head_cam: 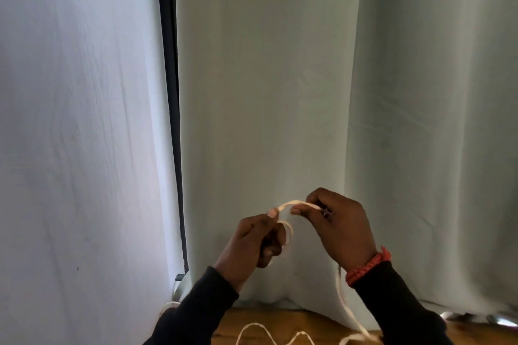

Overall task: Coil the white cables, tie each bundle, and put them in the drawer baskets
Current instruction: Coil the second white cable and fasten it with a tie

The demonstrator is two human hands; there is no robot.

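Observation:
A white cable [288, 205] runs between my two hands in front of the curtains. My left hand [256, 241] grips a small coil of it, with loops showing beside the curled fingers and the thumb pressed on the strand. My right hand [340, 225] pinches the cable a short way along, at the same height. From under my right wrist, which wears a red braided band, the rest of the cable hangs down and lies in loose waves on the wooden surface [314, 328]. No drawer or basket is in view.
Pale curtains [280, 92] hang close behind my hands, with a dark vertical frame [172, 92] between the left and middle panels. A shiny metal object [476, 318] lies at the curtain's foot on the right. Another bit of white cable [168, 306] shows by my left sleeve.

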